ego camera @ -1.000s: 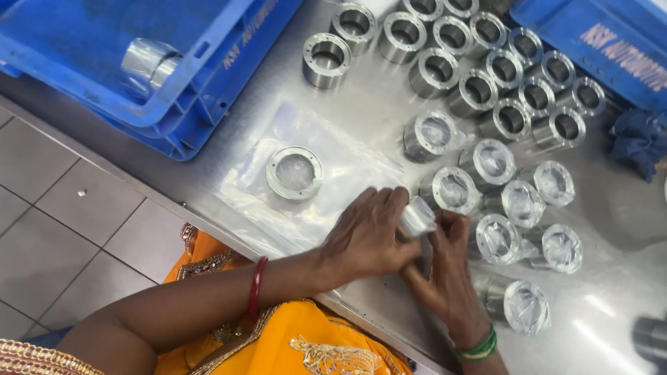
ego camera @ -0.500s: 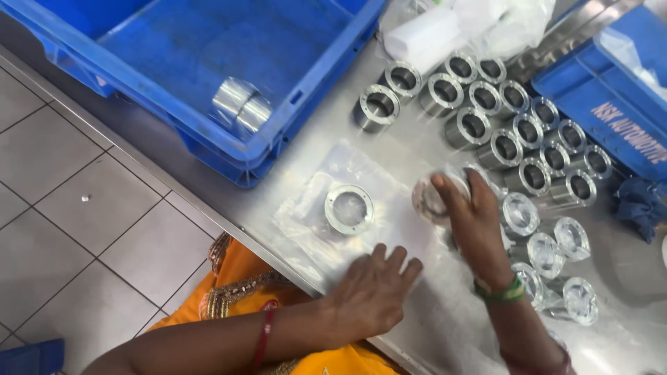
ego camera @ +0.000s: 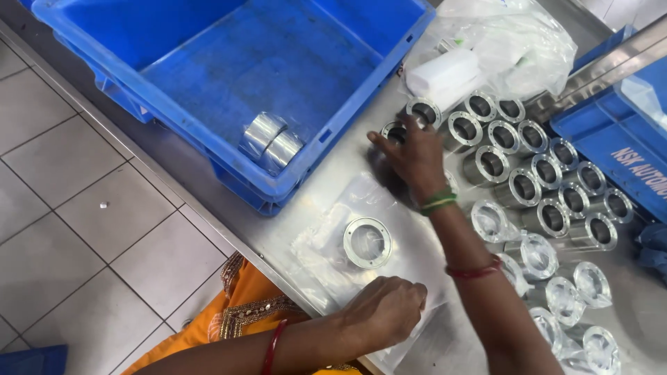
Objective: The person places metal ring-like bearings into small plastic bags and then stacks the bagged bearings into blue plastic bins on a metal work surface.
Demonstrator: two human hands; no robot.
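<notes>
right hand [ego camera: 415,156] stretched over the steel bench [ego camera: 316,187], fingers [ego camera: 381,141] spread and touching a short silver metal ring [ego camera: 396,130] at the end of the row, not closed round it. left hand [ego camera: 383,309] curled loosely, pressing down clear plastic bags [ego camera: 333,260]; grip on anything cannot be told. likely risk: nudged ring rolling into neighbours, or bags sliding off the edge.

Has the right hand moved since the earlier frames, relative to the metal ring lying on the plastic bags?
Yes. The right hand went from beside the metal ring up to the bare sleeves near the blue crate.
</notes>
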